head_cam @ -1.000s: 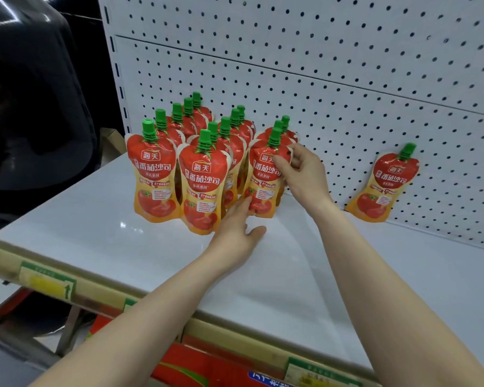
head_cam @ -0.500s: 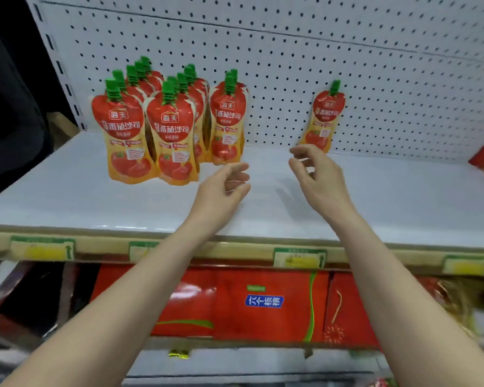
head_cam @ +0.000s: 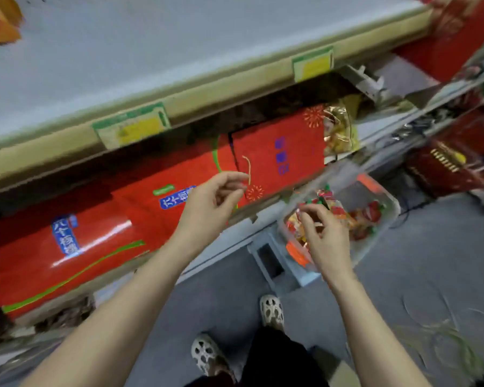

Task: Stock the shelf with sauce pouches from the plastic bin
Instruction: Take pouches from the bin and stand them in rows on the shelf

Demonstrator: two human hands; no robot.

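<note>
Hands hold nothing: the right hand (head_cam: 326, 238), fingers loosely curled, hangs over the near side of the clear plastic bin (head_cam: 383, 195) on the floor, where red sauce pouches with green caps (head_cam: 370, 215) lie heaped. To its left, the left hand (head_cam: 210, 210), also empty and loosely curled, is in front of red boxes (head_cam: 67, 247). Above both, the white shelf board (head_cam: 151, 51) is mostly bare. Stocking looks partway done, with several pouches left to fetch.
</note>
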